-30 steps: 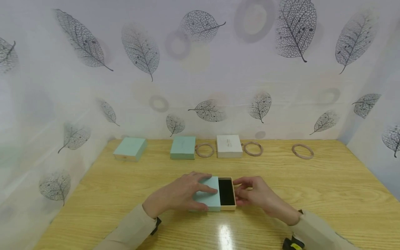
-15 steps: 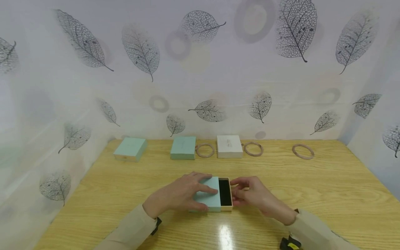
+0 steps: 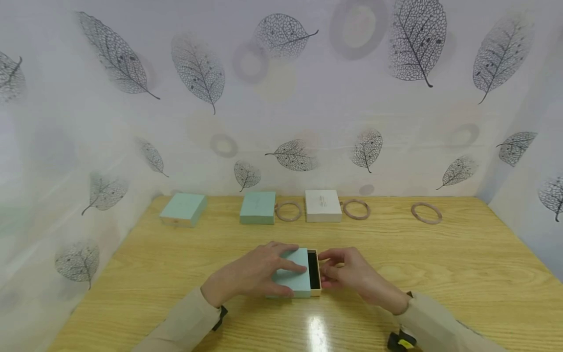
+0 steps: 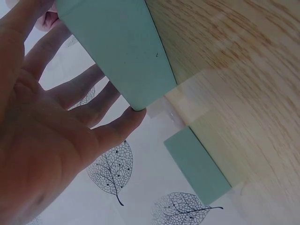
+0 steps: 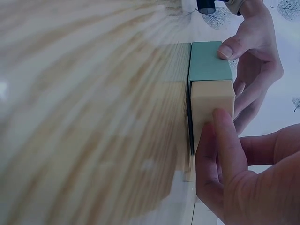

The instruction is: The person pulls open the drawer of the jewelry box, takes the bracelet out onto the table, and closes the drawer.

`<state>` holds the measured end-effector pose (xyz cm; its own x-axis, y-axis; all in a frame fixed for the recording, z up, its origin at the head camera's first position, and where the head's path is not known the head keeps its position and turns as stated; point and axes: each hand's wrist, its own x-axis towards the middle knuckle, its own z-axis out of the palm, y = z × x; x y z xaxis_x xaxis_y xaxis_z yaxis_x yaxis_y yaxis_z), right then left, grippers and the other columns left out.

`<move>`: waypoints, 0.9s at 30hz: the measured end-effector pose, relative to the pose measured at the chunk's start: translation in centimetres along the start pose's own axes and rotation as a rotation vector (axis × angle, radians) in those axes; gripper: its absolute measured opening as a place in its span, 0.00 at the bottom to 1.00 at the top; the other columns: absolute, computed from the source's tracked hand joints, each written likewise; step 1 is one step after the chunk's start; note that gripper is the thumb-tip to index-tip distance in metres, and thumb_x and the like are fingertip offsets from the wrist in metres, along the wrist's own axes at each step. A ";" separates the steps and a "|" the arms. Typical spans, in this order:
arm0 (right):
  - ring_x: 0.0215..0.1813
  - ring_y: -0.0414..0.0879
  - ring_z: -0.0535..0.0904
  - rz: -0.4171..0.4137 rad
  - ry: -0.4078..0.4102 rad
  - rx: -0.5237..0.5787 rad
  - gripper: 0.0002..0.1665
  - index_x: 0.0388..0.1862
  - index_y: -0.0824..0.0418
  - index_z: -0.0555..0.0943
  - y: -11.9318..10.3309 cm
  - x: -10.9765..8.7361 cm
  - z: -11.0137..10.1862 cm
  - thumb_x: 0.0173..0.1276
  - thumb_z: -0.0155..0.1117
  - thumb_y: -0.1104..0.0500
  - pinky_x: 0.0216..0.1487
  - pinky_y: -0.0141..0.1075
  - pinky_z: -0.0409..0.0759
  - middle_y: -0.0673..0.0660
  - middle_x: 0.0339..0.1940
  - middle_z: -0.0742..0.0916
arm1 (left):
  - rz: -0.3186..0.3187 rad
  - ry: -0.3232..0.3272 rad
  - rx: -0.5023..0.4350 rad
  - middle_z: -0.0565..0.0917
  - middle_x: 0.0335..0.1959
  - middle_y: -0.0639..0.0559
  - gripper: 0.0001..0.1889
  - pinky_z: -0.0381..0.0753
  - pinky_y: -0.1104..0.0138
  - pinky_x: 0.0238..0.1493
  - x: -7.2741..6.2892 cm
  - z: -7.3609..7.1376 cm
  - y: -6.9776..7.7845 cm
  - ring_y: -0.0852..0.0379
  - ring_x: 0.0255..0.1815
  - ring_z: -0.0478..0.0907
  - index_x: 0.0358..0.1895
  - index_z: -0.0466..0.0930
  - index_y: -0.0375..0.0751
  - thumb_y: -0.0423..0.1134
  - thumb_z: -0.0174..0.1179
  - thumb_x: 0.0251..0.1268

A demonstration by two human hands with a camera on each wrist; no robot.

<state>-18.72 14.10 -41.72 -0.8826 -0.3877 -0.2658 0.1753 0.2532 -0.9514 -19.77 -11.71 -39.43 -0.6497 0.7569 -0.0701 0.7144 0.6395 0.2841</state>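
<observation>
A pale blue-green box sleeve (image 3: pixel 293 281) lies in the middle of the wooden table, with its drawer (image 3: pixel 314 278) partly out on the right. The drawer is cream-edged with a black inside. My left hand (image 3: pixel 259 271) holds the sleeve from above, thumb at the near side and fingers spread over the top to the far edge. In the left wrist view the fingertips touch the sleeve's (image 4: pixel 122 51) edge. My right hand (image 3: pixel 352 271) has its bent fingers against the drawer's end; in the right wrist view, fingertips press the drawer's cream end (image 5: pixel 213 96).
Along the table's back stand two green boxes, one at the left (image 3: pixel 183 209) and one nearer the middle (image 3: pixel 258 208), and a white box (image 3: pixel 323 205). A pinkish bangle lies beside the middle green box (image 3: pixel 288 220), another bangle (image 3: pixel 357 218) beside the white box, and a third bangle (image 3: pixel 426 221) farther right.
My right hand has moved left against the drawer, which has slid farther into the sleeve, so less black shows. My left hand and the sleeve have stayed in place.
</observation>
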 end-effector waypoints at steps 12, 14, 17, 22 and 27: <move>0.40 0.44 0.86 0.006 -0.006 0.006 0.23 0.66 0.79 0.71 -0.1 0.3 0.4 0.75 0.56 0.72 0.44 0.35 0.90 0.65 0.46 0.83 | 0.007 -0.001 0.000 0.69 0.78 0.47 0.26 0.72 0.49 0.74 0.0 0.0 -0.1 0.45 0.76 0.69 0.66 0.80 0.64 0.56 0.69 0.64; 0.40 0.44 0.86 0.004 -0.004 0.001 0.22 0.66 0.79 0.72 -0.1 0.3 0.5 0.75 0.56 0.71 0.44 0.35 0.89 0.65 0.46 0.83 | 0.008 0.000 -0.001 0.70 0.78 0.47 0.26 0.72 0.48 0.74 0.0 -0.1 0.0 0.45 0.76 0.69 0.66 0.80 0.63 0.56 0.69 0.64; 0.39 0.44 0.86 0.001 -0.008 -0.002 0.22 0.65 0.79 0.72 -0.1 0.3 0.5 0.75 0.56 0.71 0.43 0.34 0.89 0.65 0.46 0.83 | 0.011 0.003 -0.002 0.70 0.77 0.47 0.26 0.72 0.48 0.74 0.0 -0.1 0.0 0.45 0.76 0.69 0.66 0.81 0.63 0.56 0.69 0.64; 0.39 0.44 0.86 0.001 -0.011 0.007 0.22 0.65 0.79 0.72 -0.1 0.4 0.6 0.76 0.56 0.71 0.42 0.34 0.89 0.65 0.46 0.83 | 0.016 0.008 0.001 0.70 0.77 0.46 0.26 0.72 0.48 0.74 0.0 -0.1 0.0 0.45 0.76 0.69 0.66 0.81 0.63 0.56 0.70 0.64; 0.39 0.44 0.87 0.005 -0.007 0.009 0.21 0.65 0.79 0.73 -0.2 0.4 0.7 0.75 0.56 0.71 0.43 0.34 0.89 0.65 0.46 0.83 | 0.009 0.005 -0.002 0.70 0.77 0.46 0.26 0.72 0.48 0.74 0.0 0.0 -0.1 0.44 0.76 0.69 0.66 0.81 0.63 0.56 0.70 0.64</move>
<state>-18.81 13.26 -41.72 -0.8788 -0.3924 -0.2714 0.1834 0.2471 -0.9515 -19.83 -11.75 -39.41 -0.6444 0.7621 -0.0628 0.7197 0.6323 0.2868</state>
